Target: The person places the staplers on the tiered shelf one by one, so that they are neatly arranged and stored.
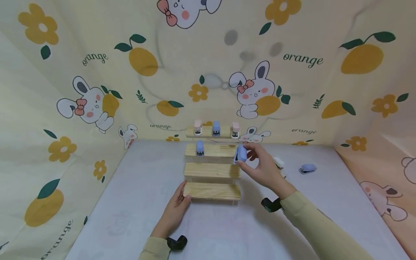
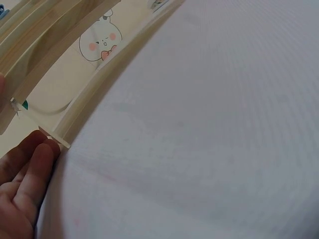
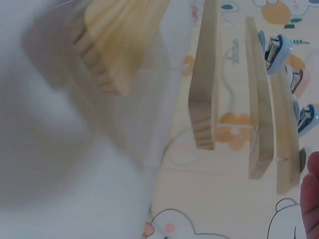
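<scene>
A tiered wooden display rack [image 1: 212,191] stands on the table, its boards rising in steps. My right hand [image 1: 264,168] pinches a blue mini stapler [image 1: 241,154] between thumb and fingers, at the right end of the second board from the top. That stapler looks tilted; whether it touches the board I cannot tell. At the rack's lower left end, my left hand [image 1: 177,206] grips the bottom board, thumb at its front edge. In the left wrist view, its fingertips [image 2: 45,149] touch the rack's base. Another blue stapler [image 1: 199,148] stands upright on the second board's left part.
The top board carries a pink stapler [image 1: 198,127], a blue stapler [image 1: 216,128] and another pink stapler [image 1: 235,130]. Right of the rack, a white stapler [image 1: 278,163] is partly hidden by my right hand. A blue stapler [image 1: 307,168] lies farther right. Patterned cloth [image 1: 208,54] hangs behind.
</scene>
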`<state>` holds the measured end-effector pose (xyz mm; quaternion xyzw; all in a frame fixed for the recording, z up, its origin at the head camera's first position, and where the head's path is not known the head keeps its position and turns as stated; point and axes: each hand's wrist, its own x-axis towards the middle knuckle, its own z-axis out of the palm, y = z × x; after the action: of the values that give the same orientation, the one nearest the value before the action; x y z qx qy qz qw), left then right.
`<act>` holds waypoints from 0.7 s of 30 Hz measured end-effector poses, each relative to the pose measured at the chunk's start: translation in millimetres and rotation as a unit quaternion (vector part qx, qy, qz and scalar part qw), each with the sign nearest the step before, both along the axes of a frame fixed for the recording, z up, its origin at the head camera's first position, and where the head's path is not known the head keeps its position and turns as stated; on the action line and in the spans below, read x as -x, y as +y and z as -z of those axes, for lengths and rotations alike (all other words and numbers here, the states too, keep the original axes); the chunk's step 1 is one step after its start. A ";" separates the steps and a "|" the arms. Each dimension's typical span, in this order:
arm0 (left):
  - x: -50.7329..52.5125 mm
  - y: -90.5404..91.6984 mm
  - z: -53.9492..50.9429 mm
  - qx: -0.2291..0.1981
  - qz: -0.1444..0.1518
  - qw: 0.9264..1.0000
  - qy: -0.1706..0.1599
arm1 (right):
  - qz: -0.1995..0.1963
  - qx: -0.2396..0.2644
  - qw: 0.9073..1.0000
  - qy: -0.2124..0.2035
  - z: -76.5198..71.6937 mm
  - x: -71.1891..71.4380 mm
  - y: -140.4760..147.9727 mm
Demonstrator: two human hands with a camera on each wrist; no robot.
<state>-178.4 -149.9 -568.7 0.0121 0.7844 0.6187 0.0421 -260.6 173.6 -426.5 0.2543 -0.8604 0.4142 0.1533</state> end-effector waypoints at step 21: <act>-0.6 0.4 -0.7 0.005 0.000 1.000 0.005 | -0.025 -0.017 0.996 -0.084 0.8 29.7 -56.4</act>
<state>-177.8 -149.5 -568.0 0.0147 0.7880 0.6144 0.0380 -290.3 117.1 -427.3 0.2419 -0.8705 0.4235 0.0656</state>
